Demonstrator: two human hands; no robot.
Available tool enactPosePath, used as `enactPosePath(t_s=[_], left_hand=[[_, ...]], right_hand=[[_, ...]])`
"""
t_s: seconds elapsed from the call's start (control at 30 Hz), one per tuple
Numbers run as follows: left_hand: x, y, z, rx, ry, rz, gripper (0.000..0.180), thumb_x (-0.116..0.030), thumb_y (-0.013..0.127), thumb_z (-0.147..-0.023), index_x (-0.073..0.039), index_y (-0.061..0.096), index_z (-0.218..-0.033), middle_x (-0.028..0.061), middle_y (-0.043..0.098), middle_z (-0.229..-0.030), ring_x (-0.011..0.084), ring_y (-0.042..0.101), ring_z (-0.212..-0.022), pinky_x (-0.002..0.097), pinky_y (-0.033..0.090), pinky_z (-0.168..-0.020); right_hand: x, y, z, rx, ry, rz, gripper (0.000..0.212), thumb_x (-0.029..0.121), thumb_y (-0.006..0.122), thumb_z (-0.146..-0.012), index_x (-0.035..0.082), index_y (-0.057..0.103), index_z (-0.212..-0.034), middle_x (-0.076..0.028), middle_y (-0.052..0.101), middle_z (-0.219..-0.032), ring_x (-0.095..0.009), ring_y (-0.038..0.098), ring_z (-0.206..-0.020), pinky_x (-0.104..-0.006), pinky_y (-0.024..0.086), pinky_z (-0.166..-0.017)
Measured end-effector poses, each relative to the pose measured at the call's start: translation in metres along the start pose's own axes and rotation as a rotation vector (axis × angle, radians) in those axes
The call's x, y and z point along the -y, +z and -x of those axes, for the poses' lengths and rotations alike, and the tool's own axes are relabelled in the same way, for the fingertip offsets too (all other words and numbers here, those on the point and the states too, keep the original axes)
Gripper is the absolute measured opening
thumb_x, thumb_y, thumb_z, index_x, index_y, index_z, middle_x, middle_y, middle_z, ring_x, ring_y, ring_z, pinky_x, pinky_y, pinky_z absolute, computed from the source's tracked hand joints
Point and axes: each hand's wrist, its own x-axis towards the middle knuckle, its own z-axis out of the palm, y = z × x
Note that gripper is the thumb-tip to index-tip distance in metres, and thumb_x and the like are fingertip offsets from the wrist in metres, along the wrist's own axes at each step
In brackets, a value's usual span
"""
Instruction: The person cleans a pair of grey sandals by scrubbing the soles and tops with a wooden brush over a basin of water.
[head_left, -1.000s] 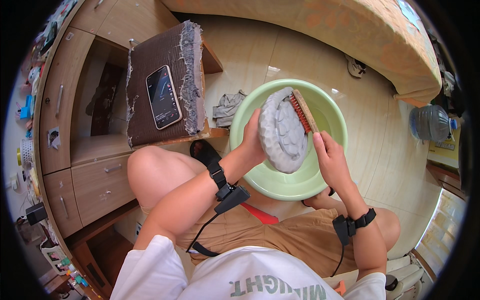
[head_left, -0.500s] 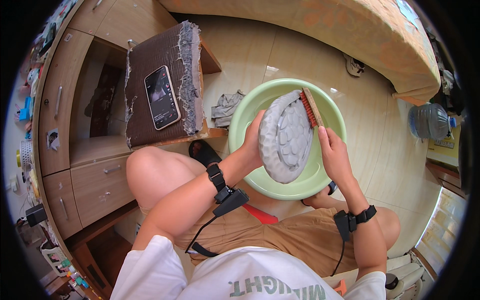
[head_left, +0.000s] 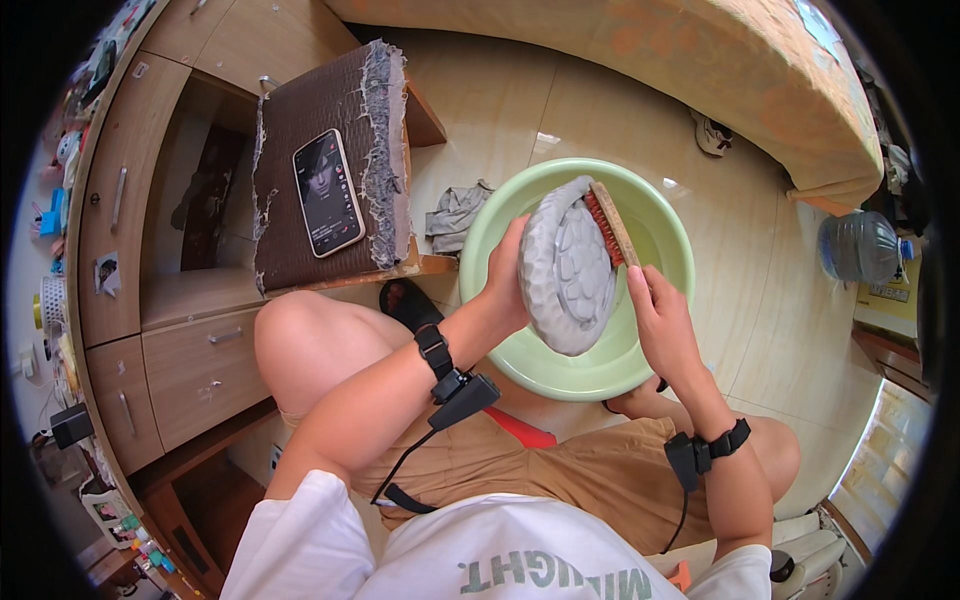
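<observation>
A grey slipper with a dimpled side is held over a light green basin, its pebble-patterned sole facing up and to the right. My left hand grips it by its left side; the fingers behind it are hidden. In my right hand is the lower end of a wooden scrubbing brush. Its red bristles press against the upper right edge of the sole. Some water seems to lie in the basin below.
Left of the basin, a phone lies on a frayed brown stool. A grey cloth is on the floor beside it. Farther right stand a large water bottle and a draped bed. My knees flank the basin's near side.
The brush has shifted slightly left and down along the sole's edge, my right hand with it. The slipper has tilted and risen a little. The picture on the phone differs.
</observation>
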Motion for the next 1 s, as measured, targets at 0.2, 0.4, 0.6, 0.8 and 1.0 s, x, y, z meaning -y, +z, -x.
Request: enactPosePath(t_s=[0.2,0.4,0.6,0.8,1.0], left_hand=[[0.000,0.003,0.000,-0.018,0.042,-0.049,0.055,-0.043,0.048,-0.106,-0.002,0.057,-0.142,0.0134,0.065,-0.138,0.0277,0.065,-0.124,0.0430,0.050,-0.110],[0.003,-0.015,-0.016,-0.031,0.041,0.032,0.055,-0.042,0.047,-0.106,-0.001,0.055,-0.143,0.0142,0.064,-0.140,0.0283,0.063,-0.127,0.0430,0.048,-0.113],[0.002,-0.008,-0.009,-0.009,-0.005,0.006,0.057,-0.043,0.046,-0.106,-0.001,0.055,-0.144,0.0151,0.064,-0.140,0.0296,0.063,-0.127,0.0442,0.048,-0.113],[-0.003,0.015,0.009,0.027,0.048,-0.105,0.058,-0.044,0.044,-0.107,0.000,0.054,-0.145,0.0164,0.064,-0.141,0.0307,0.064,-0.127,0.0457,0.049,-0.113],[-0.003,0.009,0.005,-0.005,0.056,-0.069,0.058,-0.043,0.043,-0.108,0.000,0.053,-0.146,0.0170,0.063,-0.141,0.0313,0.063,-0.128,0.0458,0.049,-0.113]], right_hand=[[0.001,-0.002,0.000,-0.012,-0.009,-0.028,0.051,0.039,0.054,-0.111,-0.004,0.046,-0.085,-0.014,0.038,-0.066,-0.020,0.034,-0.063,-0.0398,0.034,-0.058],[0.010,-0.003,0.004,0.062,-0.069,-0.040,0.048,0.037,0.054,-0.111,-0.003,0.047,-0.085,-0.014,0.038,-0.066,-0.019,0.035,-0.063,-0.0392,0.035,-0.058],[0.008,-0.003,0.001,0.041,-0.027,-0.039,0.048,0.037,0.054,-0.111,-0.003,0.046,-0.086,-0.014,0.037,-0.067,-0.018,0.033,-0.064,-0.0384,0.034,-0.058],[0.000,-0.004,-0.002,0.021,-0.028,-0.080,0.048,0.036,0.054,-0.112,-0.003,0.046,-0.086,-0.013,0.036,-0.068,-0.017,0.033,-0.065,-0.0377,0.033,-0.058],[0.007,-0.003,0.000,0.039,-0.092,-0.048,0.046,0.034,0.054,-0.112,-0.003,0.046,-0.086,-0.014,0.036,-0.066,-0.018,0.032,-0.063,-0.0382,0.032,-0.057]])
